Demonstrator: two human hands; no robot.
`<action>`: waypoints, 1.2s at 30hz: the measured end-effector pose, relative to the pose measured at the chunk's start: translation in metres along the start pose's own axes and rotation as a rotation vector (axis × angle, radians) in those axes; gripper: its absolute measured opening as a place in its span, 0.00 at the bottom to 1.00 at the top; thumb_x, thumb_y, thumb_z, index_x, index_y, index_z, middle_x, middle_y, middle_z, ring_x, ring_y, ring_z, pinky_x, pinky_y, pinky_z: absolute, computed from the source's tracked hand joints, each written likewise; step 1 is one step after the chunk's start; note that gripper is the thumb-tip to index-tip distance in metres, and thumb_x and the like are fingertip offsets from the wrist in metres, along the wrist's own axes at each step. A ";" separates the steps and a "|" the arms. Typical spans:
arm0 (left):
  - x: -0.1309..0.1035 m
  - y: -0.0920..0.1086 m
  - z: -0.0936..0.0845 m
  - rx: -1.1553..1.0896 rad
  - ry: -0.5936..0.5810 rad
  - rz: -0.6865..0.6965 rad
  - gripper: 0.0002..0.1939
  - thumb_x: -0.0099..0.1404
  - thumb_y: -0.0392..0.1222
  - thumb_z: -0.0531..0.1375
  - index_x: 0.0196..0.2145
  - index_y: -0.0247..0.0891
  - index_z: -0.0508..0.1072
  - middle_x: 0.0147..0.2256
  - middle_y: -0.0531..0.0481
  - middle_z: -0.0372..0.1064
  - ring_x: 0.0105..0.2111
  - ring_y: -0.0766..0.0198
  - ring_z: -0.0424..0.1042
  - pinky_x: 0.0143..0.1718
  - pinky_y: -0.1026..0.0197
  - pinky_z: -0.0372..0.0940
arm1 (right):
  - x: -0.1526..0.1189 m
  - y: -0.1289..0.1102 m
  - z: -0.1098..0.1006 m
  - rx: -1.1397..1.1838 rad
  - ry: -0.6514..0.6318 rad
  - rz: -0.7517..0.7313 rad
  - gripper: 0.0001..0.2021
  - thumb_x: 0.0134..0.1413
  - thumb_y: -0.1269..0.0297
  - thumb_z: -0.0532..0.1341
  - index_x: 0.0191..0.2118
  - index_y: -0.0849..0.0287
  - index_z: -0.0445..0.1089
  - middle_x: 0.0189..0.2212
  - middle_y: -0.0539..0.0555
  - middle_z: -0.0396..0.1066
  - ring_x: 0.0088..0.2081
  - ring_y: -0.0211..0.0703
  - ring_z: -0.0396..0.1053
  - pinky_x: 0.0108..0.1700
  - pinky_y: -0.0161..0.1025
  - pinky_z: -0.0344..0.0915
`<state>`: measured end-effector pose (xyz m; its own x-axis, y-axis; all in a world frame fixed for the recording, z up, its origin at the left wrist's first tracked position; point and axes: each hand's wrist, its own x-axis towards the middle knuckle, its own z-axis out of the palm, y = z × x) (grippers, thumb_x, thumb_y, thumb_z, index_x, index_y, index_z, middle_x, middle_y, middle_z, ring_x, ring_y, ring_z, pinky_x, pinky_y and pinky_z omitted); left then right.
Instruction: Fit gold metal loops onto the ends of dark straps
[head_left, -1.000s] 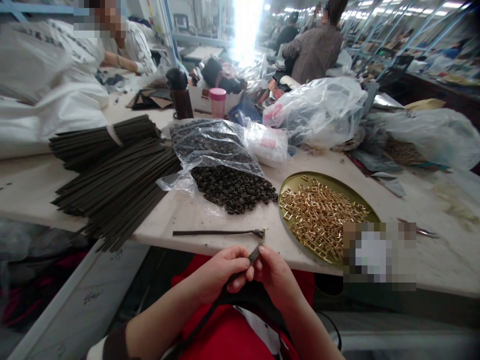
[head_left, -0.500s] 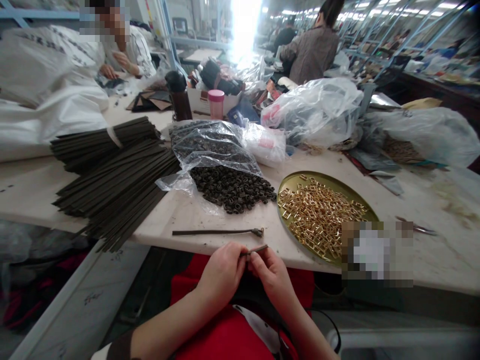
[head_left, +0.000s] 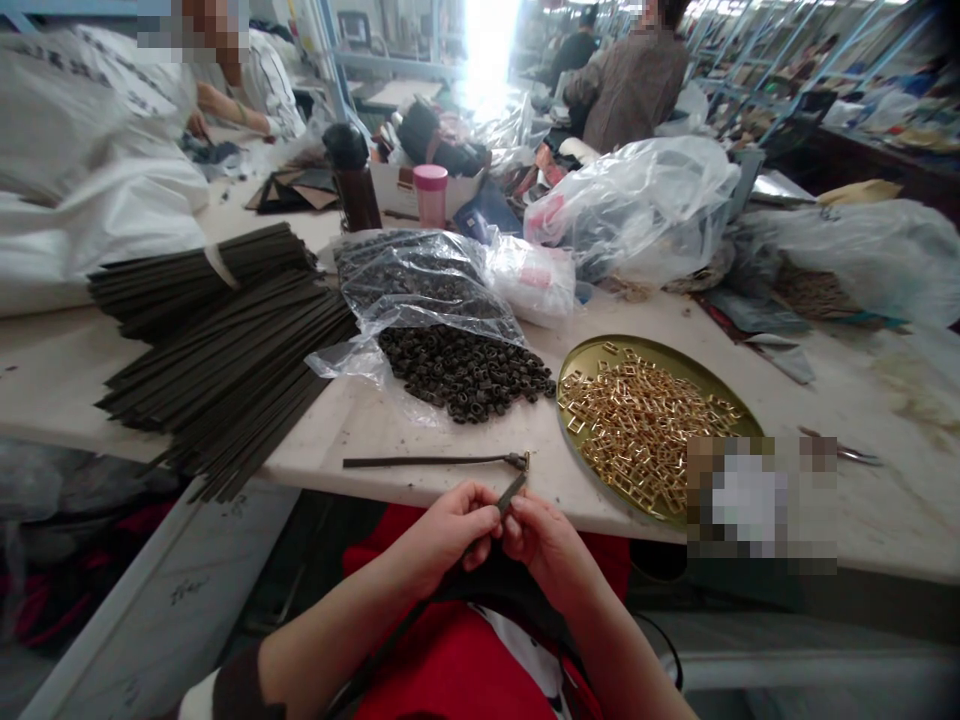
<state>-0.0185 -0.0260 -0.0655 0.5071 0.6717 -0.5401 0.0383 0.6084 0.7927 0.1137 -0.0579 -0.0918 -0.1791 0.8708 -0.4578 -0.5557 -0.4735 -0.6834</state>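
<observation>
Strip in hand: A dark, narrow strip [head_left: 512, 492] is up off the worktop [head_left: 435, 440], its short end tilted upward between the thumbs, at the front edge.
Left hand: The left hand [head_left: 461, 525] pinches the strip between thumb and curled fingers; a dark length appears to run down from the grip toward the lap.
Right hand: The right hand [head_left: 551, 545] closes its fingertips on the same strip, close against the left; how the hidden fingers sit, one cannot tell.
State of the piece: With both hands engaged, this strip looks to be in mid-handling; whether it carries any fitting is hidden by the grip.
Lying strip: Just beyond the fingertips, a second strip [head_left: 427, 461] lies flat, a small gold fitting [head_left: 528, 460] at its right end.
Dark loops: Small dark loops [head_left: 484, 375] spill from a clear plastic bag [head_left: 427, 262] behind it.
Gold buckles: Open gold frames [head_left: 637, 420] heap in a round tray [head_left: 709, 372], on the right.
Bundled strips: Dark strips [head_left: 225, 370] fan out at left, the rear bunch bound by a pale band [head_left: 220, 265].
Background: A person in a brown top [head_left: 630, 90] sits beyond piled plastic.
</observation>
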 end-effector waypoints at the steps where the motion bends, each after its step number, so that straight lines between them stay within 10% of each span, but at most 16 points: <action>1: 0.000 0.001 0.000 -0.026 -0.018 -0.012 0.06 0.57 0.40 0.55 0.27 0.36 0.60 0.19 0.58 0.64 0.12 0.77 0.53 0.12 0.72 0.46 | 0.001 0.000 0.000 0.016 -0.004 0.008 0.11 0.47 0.60 0.59 0.22 0.61 0.62 0.14 0.44 0.57 0.18 0.29 0.50 0.21 0.30 0.48; 14: 0.009 0.001 -0.007 -0.089 -0.134 -0.095 0.04 0.55 0.37 0.52 0.28 0.35 0.64 0.24 0.53 0.67 0.14 0.76 0.50 0.14 0.71 0.42 | 0.006 0.004 -0.006 0.068 0.026 0.069 0.12 0.46 0.58 0.60 0.21 0.61 0.62 0.17 0.46 0.60 0.18 0.28 0.51 0.21 0.30 0.49; 20: 0.005 0.001 -0.013 0.817 0.252 0.344 0.06 0.60 0.36 0.50 0.31 0.39 0.67 0.29 0.50 0.67 0.31 0.62 0.65 0.32 0.62 0.56 | 0.002 0.000 -0.001 -0.287 0.128 -0.145 0.14 0.50 0.52 0.58 0.27 0.59 0.62 0.15 0.43 0.56 0.20 0.31 0.51 0.24 0.32 0.50; 24: 0.000 0.001 -0.010 1.090 0.229 0.440 0.09 0.59 0.33 0.50 0.28 0.39 0.68 0.27 0.48 0.66 0.30 0.59 0.63 0.34 0.59 0.54 | 0.000 -0.005 0.002 -0.382 0.162 -0.189 0.16 0.50 0.50 0.56 0.24 0.58 0.59 0.15 0.43 0.54 0.19 0.31 0.49 0.23 0.33 0.48; 36: -0.001 0.012 -0.011 0.174 -0.087 0.017 0.13 0.56 0.50 0.56 0.26 0.37 0.60 0.15 0.60 0.55 0.13 0.74 0.51 0.15 0.70 0.45 | -0.001 -0.012 -0.006 -0.399 0.049 -0.238 0.15 0.50 0.54 0.58 0.23 0.59 0.58 0.16 0.43 0.55 0.20 0.31 0.50 0.25 0.32 0.48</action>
<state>-0.0278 -0.0144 -0.0582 0.5812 0.6373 -0.5061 0.1738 0.5103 0.8422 0.1255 -0.0539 -0.0869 -0.0402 0.9588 -0.2812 -0.2189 -0.2831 -0.9338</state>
